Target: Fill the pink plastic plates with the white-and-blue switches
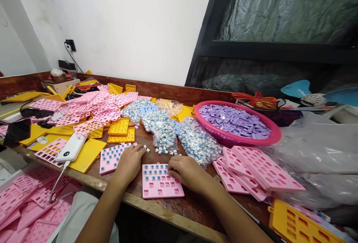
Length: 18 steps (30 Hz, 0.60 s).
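A pink keyboard plate [160,193] lies flat at the table's front edge, with blue-and-white key switches [152,172] seated in its upper rows and open square holes lower down. My right hand [187,172] rests over its upper right part, fingers bent together; whatever they pinch is hidden. Curled fingers of my left hand [131,163] reach a few loose switches [145,148]; I cannot make out anything in them. Partly under that hand is a second pink plate [107,159] set with switches. Behind are clear bags of switches [160,125] and more loose switches.
A pink basket [275,135] of purple pieces [233,120] stands at right, beside stacked pink plates [265,168]. Yellow plates [88,155], a white power bank [72,148] with a cable and a heap of pink plates [92,105] cover the left.
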Motion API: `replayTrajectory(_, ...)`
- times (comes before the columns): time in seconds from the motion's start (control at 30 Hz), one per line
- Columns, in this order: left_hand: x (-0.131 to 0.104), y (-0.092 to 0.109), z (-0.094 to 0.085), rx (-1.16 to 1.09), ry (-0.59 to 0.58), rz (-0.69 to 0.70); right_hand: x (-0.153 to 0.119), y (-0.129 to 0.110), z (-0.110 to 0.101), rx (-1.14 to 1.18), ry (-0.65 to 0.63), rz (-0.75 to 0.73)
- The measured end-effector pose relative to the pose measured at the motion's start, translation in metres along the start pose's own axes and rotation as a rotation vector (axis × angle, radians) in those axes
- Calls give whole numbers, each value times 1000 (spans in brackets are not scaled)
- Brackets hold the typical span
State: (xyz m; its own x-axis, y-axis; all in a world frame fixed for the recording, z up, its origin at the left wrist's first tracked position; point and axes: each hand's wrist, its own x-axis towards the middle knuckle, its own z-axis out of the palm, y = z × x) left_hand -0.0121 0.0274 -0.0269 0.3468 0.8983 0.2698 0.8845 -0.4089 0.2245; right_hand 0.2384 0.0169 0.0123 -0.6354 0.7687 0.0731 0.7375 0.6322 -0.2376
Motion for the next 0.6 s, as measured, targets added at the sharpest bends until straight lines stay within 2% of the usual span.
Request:
replayTrajectory(0.1,1,-1,6,47,-31,21,1,0,-1,9,-28,37)
replayTrajectory(0.33,4,1,5,40,-88,-74,3,1,-1,76,-34,84)
replayTrajectory(0.6,-5,4,-1,36,-26,-124,3,12,4,277,-4,32)
